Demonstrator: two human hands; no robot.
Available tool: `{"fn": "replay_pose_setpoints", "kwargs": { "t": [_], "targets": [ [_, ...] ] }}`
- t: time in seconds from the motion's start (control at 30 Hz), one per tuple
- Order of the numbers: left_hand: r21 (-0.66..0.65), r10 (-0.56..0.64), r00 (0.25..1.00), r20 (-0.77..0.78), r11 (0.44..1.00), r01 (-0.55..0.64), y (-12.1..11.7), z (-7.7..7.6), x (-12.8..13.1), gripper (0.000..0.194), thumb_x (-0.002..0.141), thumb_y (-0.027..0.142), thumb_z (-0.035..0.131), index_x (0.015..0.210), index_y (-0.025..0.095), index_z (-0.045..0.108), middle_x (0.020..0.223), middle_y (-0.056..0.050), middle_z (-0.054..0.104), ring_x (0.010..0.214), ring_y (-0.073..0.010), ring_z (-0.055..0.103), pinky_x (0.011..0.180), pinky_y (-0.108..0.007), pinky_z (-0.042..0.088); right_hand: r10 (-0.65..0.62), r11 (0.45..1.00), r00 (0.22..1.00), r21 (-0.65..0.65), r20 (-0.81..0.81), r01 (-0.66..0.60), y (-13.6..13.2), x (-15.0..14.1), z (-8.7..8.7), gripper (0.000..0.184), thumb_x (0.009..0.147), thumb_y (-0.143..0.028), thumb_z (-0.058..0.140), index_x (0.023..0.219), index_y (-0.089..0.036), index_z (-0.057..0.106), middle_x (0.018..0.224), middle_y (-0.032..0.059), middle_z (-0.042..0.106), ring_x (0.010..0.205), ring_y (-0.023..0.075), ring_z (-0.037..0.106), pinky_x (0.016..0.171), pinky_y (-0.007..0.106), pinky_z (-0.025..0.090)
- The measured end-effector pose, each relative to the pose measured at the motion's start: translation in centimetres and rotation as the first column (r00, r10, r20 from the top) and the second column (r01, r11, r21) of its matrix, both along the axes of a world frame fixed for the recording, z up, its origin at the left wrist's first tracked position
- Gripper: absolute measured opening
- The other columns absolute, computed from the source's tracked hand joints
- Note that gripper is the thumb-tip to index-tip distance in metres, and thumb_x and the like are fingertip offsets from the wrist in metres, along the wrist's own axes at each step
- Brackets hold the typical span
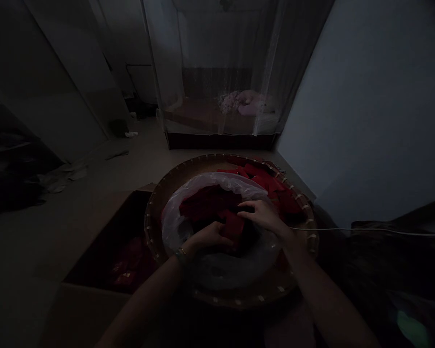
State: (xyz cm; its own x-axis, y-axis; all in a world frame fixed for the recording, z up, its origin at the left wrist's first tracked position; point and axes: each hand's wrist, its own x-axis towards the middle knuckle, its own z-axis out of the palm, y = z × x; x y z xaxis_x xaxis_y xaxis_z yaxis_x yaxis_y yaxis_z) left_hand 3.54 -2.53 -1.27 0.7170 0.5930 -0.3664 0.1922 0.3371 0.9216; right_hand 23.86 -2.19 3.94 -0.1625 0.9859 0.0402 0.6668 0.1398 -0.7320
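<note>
The room is dim. My left hand (210, 236), with a bracelet at its wrist, grips the left side of a red block-shaped bundle (234, 228); its exact kind cannot be made out. Curled over the bundle's upper right edge are the fingers of my right hand (263, 215). Both hands are above the mouth of a clear plastic bag (217, 273), opened wide. More dark red pieces (203, 200) lie inside it. The bag rests in a round woven bamboo tray (155, 205), where flat red pieces (263, 179) are heaped at the far right.
Left of the tray stands an open cardboard box (94, 295) with shiny red items (125, 275) inside. A pale cord (366, 233) runs off to the right. Beyond are a curtained bed (203, 121) and a wall (377, 111). Cloth (63, 176) lies on the left floor.
</note>
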Motion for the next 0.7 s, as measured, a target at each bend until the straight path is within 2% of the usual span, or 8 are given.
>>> {"fn": "replay_pose_setpoints", "kwargs": {
  "t": [0.23,0.37,0.47,0.6,0.7],
  "targets": [
    [-0.034,0.044,0.998,-0.034,0.998,-0.045,0.3,-0.1,-0.3,0.037,0.052,0.025,0.082,0.083,0.01,0.068,0.07,-0.005,0.07,0.062,-0.0166,0.066,0.061,-0.026,0.052,-0.004,0.988,0.995,-0.152,-0.104,-0.011,0.3,1.3,-0.3,0.04,0.069,-0.041,0.067,0.101,-0.018,0.069,0.095,0.0045,0.072,0.086,0.0237,0.065,0.073,0.031,0.05],
    [-0.04,0.047,0.999,-0.009,0.998,-0.048,0.5,-0.3,-0.4,0.039,0.052,0.027,0.082,0.083,0.009,0.067,0.07,-0.006,0.07,0.062,-0.0169,0.066,0.063,-0.027,0.052,-0.099,0.987,0.98,-0.143,-0.172,0.074,0.5,2.6,-0.1,0.044,0.07,-0.042,0.067,0.105,-0.016,0.067,0.102,0.0066,0.069,0.093,0.0232,0.064,0.079,0.032,0.05],
    [-0.017,0.074,0.997,0.0,0.997,-0.074,0.5,-0.3,-0.3,0.039,0.052,0.027,0.082,0.083,0.009,0.067,0.071,-0.006,0.07,0.062,-0.0166,0.066,0.063,-0.027,0.052,-0.112,0.986,0.968,-0.15,-0.223,0.079,0.2,3.3,0.2,0.046,0.072,-0.043,0.066,0.108,-0.015,0.066,0.101,0.0067,0.07,0.09,0.0223,0.064,0.077,0.032,0.05],
    [0.007,0.104,0.995,-0.006,0.995,-0.104,0.7,-0.7,-0.1,0.039,0.053,0.025,0.081,0.086,0.009,0.067,0.071,-0.006,0.07,0.061,-0.0159,0.066,0.06,-0.025,0.052,-0.069,0.981,0.984,-0.192,-0.167,0.036,-0.1,3.2,0.1,0.048,0.069,-0.043,0.069,0.109,-0.018,0.066,0.101,0.0063,0.07,0.093,0.0245,0.064,0.078,0.033,0.05],
    [0.02,0.106,0.994,-0.007,0.994,-0.106,0.8,-1.0,-0.1,0.039,0.054,0.024,0.081,0.088,0.009,0.067,0.073,-0.007,0.071,0.062,-0.0163,0.066,0.061,-0.026,0.052,-0.046,0.984,0.99,-0.174,-0.131,0.022,-0.1,2.8,-0.1,0.051,0.067,-0.044,0.07,0.111,-0.018,0.065,0.104,0.0062,0.069,0.095,0.0253,0.063,0.081,0.034,0.049]
  ]
}}
